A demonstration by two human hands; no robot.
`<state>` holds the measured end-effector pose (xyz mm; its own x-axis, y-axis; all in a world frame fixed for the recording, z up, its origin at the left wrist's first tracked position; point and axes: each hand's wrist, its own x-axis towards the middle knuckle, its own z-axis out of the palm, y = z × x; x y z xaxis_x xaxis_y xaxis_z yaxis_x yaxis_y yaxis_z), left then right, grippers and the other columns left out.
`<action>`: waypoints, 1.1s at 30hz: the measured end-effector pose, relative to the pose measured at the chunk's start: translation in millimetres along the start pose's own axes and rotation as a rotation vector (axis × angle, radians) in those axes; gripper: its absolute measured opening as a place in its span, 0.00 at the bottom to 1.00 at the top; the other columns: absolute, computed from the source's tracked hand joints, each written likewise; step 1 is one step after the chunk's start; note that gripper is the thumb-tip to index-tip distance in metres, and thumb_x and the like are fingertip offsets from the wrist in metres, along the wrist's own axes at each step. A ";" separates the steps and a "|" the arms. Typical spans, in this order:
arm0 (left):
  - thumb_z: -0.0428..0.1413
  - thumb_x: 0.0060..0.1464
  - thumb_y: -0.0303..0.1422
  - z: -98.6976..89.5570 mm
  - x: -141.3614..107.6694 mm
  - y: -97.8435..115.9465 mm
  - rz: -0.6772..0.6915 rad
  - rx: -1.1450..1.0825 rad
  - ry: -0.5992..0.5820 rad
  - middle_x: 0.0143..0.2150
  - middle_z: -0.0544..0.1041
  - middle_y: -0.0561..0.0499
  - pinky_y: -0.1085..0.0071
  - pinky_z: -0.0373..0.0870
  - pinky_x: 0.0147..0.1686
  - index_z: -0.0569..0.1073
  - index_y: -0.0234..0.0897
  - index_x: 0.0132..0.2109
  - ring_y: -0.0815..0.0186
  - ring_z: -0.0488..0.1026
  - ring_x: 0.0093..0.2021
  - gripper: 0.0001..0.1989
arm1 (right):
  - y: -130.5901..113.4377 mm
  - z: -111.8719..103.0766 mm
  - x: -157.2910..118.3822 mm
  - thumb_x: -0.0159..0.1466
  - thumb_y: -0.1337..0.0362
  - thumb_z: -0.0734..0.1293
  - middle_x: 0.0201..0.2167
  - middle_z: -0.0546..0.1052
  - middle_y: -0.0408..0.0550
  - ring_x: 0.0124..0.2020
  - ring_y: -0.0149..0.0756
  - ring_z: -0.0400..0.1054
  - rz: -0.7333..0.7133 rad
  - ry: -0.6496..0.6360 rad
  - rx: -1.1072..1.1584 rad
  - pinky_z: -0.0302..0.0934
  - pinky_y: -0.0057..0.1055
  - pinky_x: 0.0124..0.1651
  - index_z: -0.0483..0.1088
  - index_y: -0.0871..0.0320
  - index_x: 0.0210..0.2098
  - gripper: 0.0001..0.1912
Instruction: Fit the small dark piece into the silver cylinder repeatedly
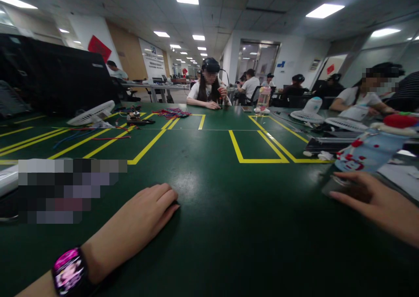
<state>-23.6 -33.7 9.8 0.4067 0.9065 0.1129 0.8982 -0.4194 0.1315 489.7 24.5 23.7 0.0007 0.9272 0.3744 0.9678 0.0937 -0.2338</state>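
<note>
My left hand rests on the green table, its fingers curled together and pointing away from me. A small dark bit shows at its fingertips, too little to name. On the right, my right hand has thumb and index finger around a small grey cylindrical object, which is blurred and partly covered by the hand. Just behind that hand is a light-blue container with a red-and-white cartoon figure.
Yellow tape lines mark the green table. White fans, a bundle of coloured wires and a bottle lie further off. A person sits opposite; another sits at right.
</note>
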 end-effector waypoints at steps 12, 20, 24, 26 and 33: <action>0.46 0.62 0.30 -7.1 13.3 17.2 0.189 0.275 0.084 0.39 0.73 0.48 0.60 0.62 0.36 0.71 0.42 0.43 0.59 0.68 0.35 0.10 | -195.4 51.6 -17.7 0.63 0.60 0.63 0.50 0.68 0.45 0.50 0.31 0.64 -0.531 -0.217 0.583 0.61 0.33 0.55 0.59 0.51 0.53 0.19; 0.48 0.62 0.32 -15.7 46.5 64.4 0.146 -0.111 0.216 0.41 0.73 0.49 0.64 0.66 0.38 0.72 0.42 0.47 0.61 0.69 0.39 0.10 | -214.9 73.0 -22.1 0.61 0.63 0.64 0.52 0.67 0.45 0.51 0.31 0.62 -0.536 -0.308 0.631 0.59 0.35 0.56 0.57 0.51 0.55 0.23; 0.50 0.61 0.34 -14.6 62.1 79.0 0.101 -0.307 0.255 0.41 0.73 0.50 0.66 0.68 0.37 0.74 0.43 0.45 0.64 0.70 0.38 0.10 | -211.8 78.6 -23.7 0.58 0.60 0.68 0.53 0.67 0.49 0.52 0.34 0.64 -0.444 -0.369 0.706 0.58 0.39 0.57 0.44 0.53 0.62 0.39; 0.51 0.60 0.34 -14.7 68.1 82.2 0.093 -0.354 0.282 0.39 0.72 0.50 0.66 0.68 0.37 0.76 0.43 0.41 0.64 0.70 0.38 0.09 | -212.2 78.4 -23.2 0.59 0.61 0.67 0.50 0.69 0.49 0.51 0.35 0.65 -0.426 -0.383 0.735 0.59 0.39 0.55 0.46 0.54 0.61 0.36; 0.53 0.59 0.34 -12.6 69.8 76.8 -0.010 -0.520 0.319 0.37 0.72 0.51 0.66 0.68 0.37 0.78 0.43 0.38 0.64 0.70 0.38 0.08 | -205.8 70.5 -20.7 0.58 0.63 0.67 0.48 0.69 0.47 0.47 0.34 0.66 -0.421 -0.339 0.671 0.62 0.35 0.50 0.60 0.54 0.51 0.23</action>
<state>71.6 -3.2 40.2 0.2568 0.8852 0.3879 0.6702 -0.4522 0.5884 272.8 11.6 0.9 -0.5037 0.8153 0.2857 0.5167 0.5493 -0.6567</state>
